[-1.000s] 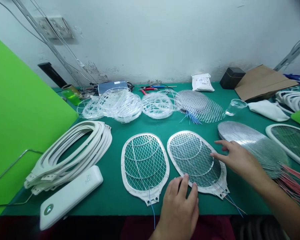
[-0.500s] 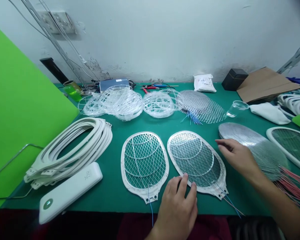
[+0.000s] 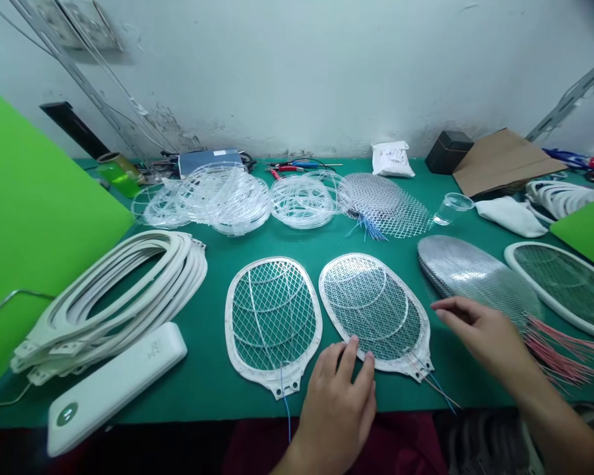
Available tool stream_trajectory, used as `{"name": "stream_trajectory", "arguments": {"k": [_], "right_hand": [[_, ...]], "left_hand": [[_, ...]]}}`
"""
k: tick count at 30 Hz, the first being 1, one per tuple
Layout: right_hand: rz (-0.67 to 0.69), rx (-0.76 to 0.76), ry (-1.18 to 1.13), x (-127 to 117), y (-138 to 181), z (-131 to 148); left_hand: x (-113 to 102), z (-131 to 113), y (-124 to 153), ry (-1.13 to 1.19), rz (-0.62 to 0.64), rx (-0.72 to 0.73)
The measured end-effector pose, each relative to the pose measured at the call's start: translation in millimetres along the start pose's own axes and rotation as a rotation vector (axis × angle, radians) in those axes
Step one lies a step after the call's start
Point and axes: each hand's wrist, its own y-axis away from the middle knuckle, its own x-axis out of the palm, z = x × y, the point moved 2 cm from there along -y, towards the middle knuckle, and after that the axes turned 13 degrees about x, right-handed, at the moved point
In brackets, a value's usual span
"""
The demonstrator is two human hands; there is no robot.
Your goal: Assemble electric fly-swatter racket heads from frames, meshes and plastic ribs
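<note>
Two white electric fly-swatter heads lie side by side in front of me. The left swatter head (image 3: pixel 273 381) has a blue wire running off its neck; the right swatter head (image 3: pixel 428 333) has silvery mesh inside its rim, with a blue and a pale reddish wire at the neck. My left hand (image 3: pixel 337 399) rests with fingers apart, its fingertips at the near rim of the right head. My right hand (image 3: pixel 488 333) hovers right of that head, thumb and forefinger slightly apart, nothing visible between them. Just beyond it lies a stack of metal mesh sheets (image 3: pixel 475 270) with red wires (image 3: pixel 559 349).
White plastic frames (image 3: pixel 183 277) are piled at left behind a white power bank (image 3: pixel 116 379). Clear plastic rings (image 3: pixel 228 201), more mesh sheets (image 3: pixel 391 204) with blue wires and a clear cup (image 3: pixel 452 208) stand farther back. Another white-rimmed head (image 3: pixel 569 316) lies far right.
The view has shifted, so the things on the table sit farther left. My right hand has drawn slightly nearer to me, below the mesh stack's edge. My left hand stays at the right head's rim.
</note>
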Motion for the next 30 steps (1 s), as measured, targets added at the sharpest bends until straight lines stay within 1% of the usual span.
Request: {"name": "stream_trajectory", "arguments": {"k": [2, 4, 7, 9, 13, 16, 19, 22, 25, 27, 28, 30], "right_hand": [[0.108, 0.05, -0.018, -1.5, 19.0, -16.3], [0.186, 0.058, -0.025, 2.1, 42.0, -25.8], [0.227, 0.033, 0.019, 12.5, 71.8, -24.3], [0.228, 0.01, 0.062, 19.1, 82.8, -17.7], [0.196, -0.019, 0.159, 24.6, 85.6, -8.5], [0.167, -0.01, 0.241, 24.7, 82.4, -8.1], [0.152, -0.02, 0.263, 25.6, 80.9, -8.5], [0.17, -0.032, 0.185, 27.3, 79.8, -7.8], [0.182, 0.045, 0.015, 25.7, 77.5, -6.9], [0.202, 0.095, -0.138, 22.9, 76.8, -5.1], [0.224, 0.105, -0.221, 21.5, 77.0, -3.7], [0.268, 0.118, -0.376, 19.2, 78.3, -1.1]], "left_hand": [[-0.8, -0.3, -0.8, 0.004, -0.001, 0.0], [-1.3, -0.1, -1.8, 0.006, -0.002, -0.004], [-1.3, 0.5, -2.8, 0.006, -0.003, -0.011], [-1.1, 0.5, -3.0, 0.005, -0.002, -0.01], [-1.1, -1.2, -3.5, 0.004, 0.008, -0.017], [-1.9, -3.2, -5.4, 0.007, 0.001, -0.045], [-2.8, -5.7, -8.4, 0.003, -0.012, -0.073], [-4.2, -8.9, -11.7, -0.015, -0.022, -0.099], [-7.6, -12.6, -17.4, -0.038, -0.083, -0.102], [-9.4, -15.2, -24.6, -0.052, -0.121, -0.043], [-9.1, -16.4, -29.1, -0.056, -0.12, 0.005], [-5.2, -17.8, -38.7, -0.06, -0.076, 0.098]]}}
